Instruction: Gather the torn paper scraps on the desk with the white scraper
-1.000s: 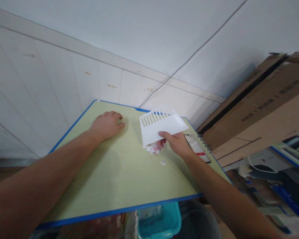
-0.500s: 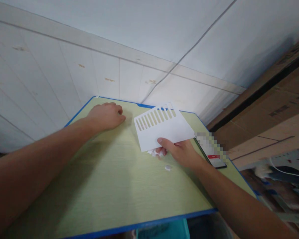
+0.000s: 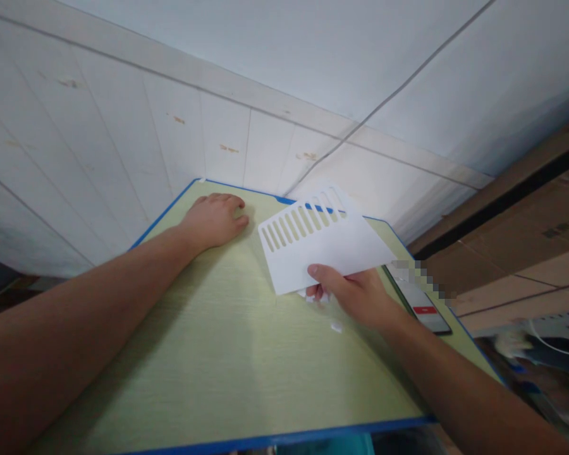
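My right hand (image 3: 353,291) grips a white sheet (image 3: 322,256) by its near edge, thumb on top and fingers beneath. A row of long rounded slots runs along the sheet's far side. The sheet is held tilted above the table, and the green tabletop shows through several slots. Small white scraps (image 3: 336,327) lie on the table under and beside my right hand. To the left of the sheet, my left hand (image 3: 215,220) rests palm down on the tabletop, holding nothing, its thumb apart from the partly curled fingers.
The light green table (image 3: 208,354) has a blue rim and stands against a white panelled wall (image 3: 218,133). A phone (image 3: 420,303) lies at its right side. Cardboard boxes (image 3: 516,234) stand beyond it. A teal container (image 3: 327,445) shows below the front edge.
The whole view has shifted, so the table and hands appear slightly farther right. My right hand still holds the sheet, and my left hand remains on the table.
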Demonstrator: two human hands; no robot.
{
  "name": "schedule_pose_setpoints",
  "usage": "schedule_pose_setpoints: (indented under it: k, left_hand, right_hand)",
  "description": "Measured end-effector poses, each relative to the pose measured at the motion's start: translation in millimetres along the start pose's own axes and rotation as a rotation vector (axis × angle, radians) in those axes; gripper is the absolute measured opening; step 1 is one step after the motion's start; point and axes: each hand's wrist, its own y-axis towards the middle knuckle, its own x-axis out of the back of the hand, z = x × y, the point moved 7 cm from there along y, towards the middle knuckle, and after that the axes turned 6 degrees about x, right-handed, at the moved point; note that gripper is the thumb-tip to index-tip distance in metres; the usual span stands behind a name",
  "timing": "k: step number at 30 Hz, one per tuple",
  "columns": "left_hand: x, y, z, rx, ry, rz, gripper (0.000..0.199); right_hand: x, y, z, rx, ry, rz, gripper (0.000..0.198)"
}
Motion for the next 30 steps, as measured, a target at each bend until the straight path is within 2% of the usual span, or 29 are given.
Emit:
schedule_pose_setpoints:
  k: [5, 13, 21, 30]
  left_hand:
    - [-5, 4, 0, 0.01, 0.013, 0.018, 0.073]
    - [-8, 6, 4, 0.013, 0.012, 0.023, 0.072]
    - [-6, 5, 2, 0.01, -0.01, 0.02, 0.07]
    - [-4, 4, 0, 0.021, -0.035, 0.027, 0.067]
  right_hand:
    - [5, -13, 4, 0.017, -0.074, 0.025, 0.038]
    - [5, -16, 2, 0.087, -0.133, 0.077, 0.036]
    - [-1, -19, 6, 0.088, -0.136, 0.11, 0.037]
    - [-12, -25, 6, 0.013, -0.088, 0.169, 0.033]
